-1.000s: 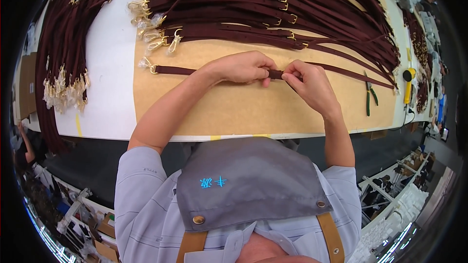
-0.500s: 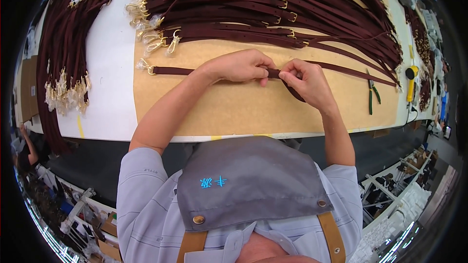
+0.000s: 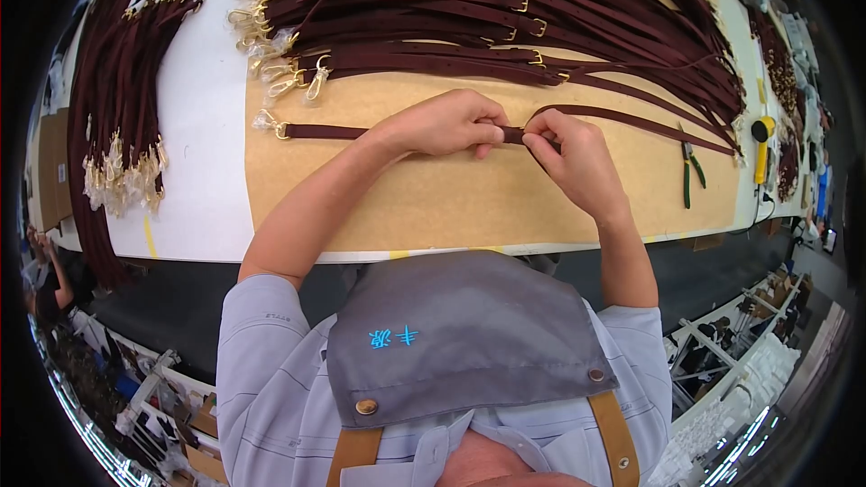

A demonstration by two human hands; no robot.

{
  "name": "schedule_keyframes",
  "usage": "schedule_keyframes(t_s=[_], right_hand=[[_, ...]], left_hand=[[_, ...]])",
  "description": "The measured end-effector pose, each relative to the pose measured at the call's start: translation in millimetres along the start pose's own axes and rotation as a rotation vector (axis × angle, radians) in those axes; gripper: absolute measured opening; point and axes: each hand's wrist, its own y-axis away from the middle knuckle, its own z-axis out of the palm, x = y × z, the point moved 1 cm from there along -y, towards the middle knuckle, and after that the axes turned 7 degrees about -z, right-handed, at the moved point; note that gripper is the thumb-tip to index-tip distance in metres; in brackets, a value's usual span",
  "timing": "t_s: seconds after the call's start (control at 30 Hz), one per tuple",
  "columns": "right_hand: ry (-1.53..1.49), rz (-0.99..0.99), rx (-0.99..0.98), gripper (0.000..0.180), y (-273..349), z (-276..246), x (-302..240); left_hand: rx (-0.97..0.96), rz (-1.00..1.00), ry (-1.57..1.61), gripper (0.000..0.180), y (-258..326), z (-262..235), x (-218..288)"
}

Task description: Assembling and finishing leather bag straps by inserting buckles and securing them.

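Note:
A dark maroon strap (image 3: 325, 132) lies across the brown paper, with a gold snap hook (image 3: 271, 124) in clear plastic at its left end. My left hand (image 3: 456, 124) is closed on the strap near the middle of the paper. Just to its right, my right hand (image 3: 570, 149) pinches the same strap between thumb and fingers. From there the strap loops up and runs to the right. What lies between the fingertips is partly hidden; a small gold glint shows there.
Many maroon straps with gold buckles (image 3: 520, 4) are heaped along the far side. Another bundle of straps (image 3: 135, 81) hangs at the left. Green-handled snips (image 3: 687, 176) and a yellow-and-black tool (image 3: 761, 149) lie to the right. Brown paper (image 3: 433, 212) covers the white table.
My right hand has shifted slightly, and the strap's hanging loop below it has gone. The strap now bows upward behind that hand. My left hand has barely moved.

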Motion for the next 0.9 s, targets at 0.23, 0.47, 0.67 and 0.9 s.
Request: schedule_keyframes(t_s=[0.23, 0.47, 0.67, 0.9], right_hand=[[-0.265, 0.067, 0.015, 0.012, -6, 11, 19], [-0.336, 0.112, 0.145, 0.012, 3, 13, 11], [-0.34, 0.107, 0.127, 0.011, -3, 19, 14], [-0.28, 0.019, 0.107, 0.017, -15, 16, 7]], left_hand=[[-0.011, 0.029, 0.021, 0.019, -6, 0, -7], [-0.003, 0.04, 0.108, 0.019, -3, 2, -3], [-0.039, 0.044, 0.281, 0.02, -12, 2, -10], [0.037, 0.077, 0.148, 0.022, -7, -8, -11]])
